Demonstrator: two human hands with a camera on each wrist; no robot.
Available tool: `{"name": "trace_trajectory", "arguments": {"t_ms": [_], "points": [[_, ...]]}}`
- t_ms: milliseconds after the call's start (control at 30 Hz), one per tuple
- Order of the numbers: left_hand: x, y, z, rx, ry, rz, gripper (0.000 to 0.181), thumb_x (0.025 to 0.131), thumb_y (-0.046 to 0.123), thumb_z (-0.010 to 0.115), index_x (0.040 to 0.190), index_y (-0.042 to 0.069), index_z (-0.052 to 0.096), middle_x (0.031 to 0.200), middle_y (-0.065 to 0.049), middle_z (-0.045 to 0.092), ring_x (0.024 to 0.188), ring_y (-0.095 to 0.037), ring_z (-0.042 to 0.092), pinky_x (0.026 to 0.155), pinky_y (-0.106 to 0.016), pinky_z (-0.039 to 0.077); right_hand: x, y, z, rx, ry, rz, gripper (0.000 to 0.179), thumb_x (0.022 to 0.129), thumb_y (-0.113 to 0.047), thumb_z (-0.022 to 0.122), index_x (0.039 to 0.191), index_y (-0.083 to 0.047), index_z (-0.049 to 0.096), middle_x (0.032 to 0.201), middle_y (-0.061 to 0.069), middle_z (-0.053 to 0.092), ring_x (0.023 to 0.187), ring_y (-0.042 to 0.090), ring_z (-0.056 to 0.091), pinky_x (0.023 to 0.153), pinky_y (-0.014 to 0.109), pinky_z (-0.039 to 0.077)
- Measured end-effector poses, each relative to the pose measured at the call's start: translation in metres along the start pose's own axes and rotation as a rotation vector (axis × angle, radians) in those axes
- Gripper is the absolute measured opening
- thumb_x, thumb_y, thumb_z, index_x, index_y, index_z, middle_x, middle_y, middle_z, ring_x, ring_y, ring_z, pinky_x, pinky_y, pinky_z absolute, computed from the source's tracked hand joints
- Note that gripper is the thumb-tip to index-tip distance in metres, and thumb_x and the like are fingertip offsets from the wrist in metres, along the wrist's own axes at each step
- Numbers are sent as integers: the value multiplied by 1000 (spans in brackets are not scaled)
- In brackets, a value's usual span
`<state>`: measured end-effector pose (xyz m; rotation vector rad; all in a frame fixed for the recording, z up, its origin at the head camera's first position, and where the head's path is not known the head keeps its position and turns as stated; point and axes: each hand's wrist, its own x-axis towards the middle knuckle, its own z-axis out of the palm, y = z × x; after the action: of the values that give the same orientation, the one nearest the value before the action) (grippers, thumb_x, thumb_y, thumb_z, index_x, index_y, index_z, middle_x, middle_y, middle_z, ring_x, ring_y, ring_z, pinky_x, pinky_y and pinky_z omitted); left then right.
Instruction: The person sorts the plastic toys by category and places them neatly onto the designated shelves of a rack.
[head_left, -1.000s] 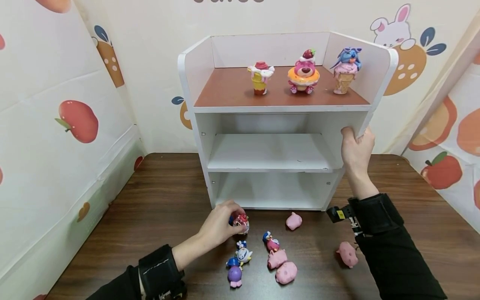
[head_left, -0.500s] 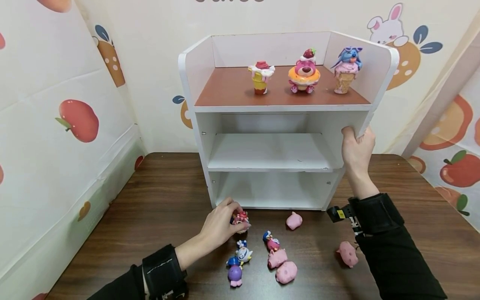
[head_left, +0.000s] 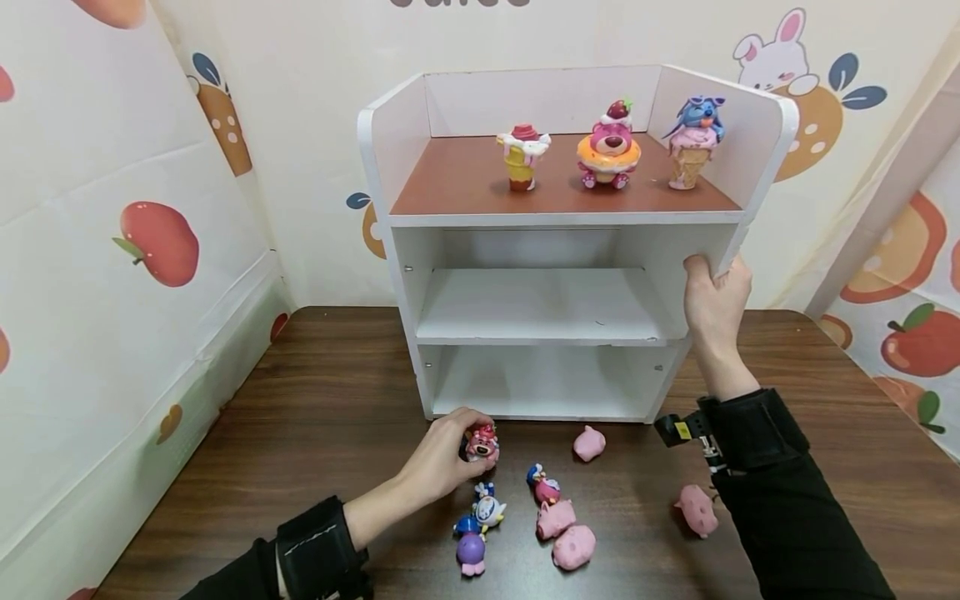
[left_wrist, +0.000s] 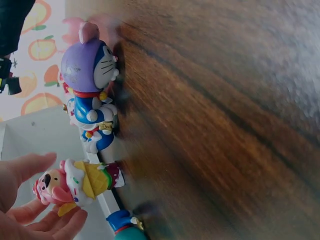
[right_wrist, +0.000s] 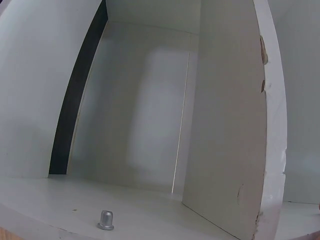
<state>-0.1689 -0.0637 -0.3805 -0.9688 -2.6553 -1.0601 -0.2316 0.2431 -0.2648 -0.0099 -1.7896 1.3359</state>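
My left hand curls its thumb and fingers round a pink bear figurine just in front of the shelf unit. Seen from the left wrist, the bear figurine has a yellow waffle-cone body with white icing, and its base is close to the table. My right hand grips the right side panel of the white shelf unit. On the brown top shelf stand a yellow cone figurine, a pink bear in an orange ring and a blue figurine on a cone.
Near the left hand lie a white-and-blue figurine and a purple-hatted blue cat figurine. Several pink pigs, one by the shelf and one by the right sleeve, rest on the wooden table. A metal peg juts inside the unit.
The bear figurine's face now shows between the left fingers, where it was mostly covered before. The left hand has shifted slightly; the right hand stays on the panel.
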Motion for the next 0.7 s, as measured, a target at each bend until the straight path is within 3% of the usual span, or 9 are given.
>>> {"name": "trace_trajectory", "arguments": {"t_ms": [433,700], "points": [[-2,2,0,-16,43,-2,25,71,5,71,94,-1,63,90,-8,63,80,-16,58,69,-28,48,-1,0,0,-7,-1,13,37,82,3,42,114,-6,57,112,10,58,102,14,53,86,32,40],[-3,13,-11,-65,91,0,27,70,7,73,94,0,64,88,-6,63,75,-13,58,63,-29,49,-1,-1,-1,-9,-4,16,37,82,3,41,114,-6,57,112,9,58,103,13,53,87,32,40]]}}
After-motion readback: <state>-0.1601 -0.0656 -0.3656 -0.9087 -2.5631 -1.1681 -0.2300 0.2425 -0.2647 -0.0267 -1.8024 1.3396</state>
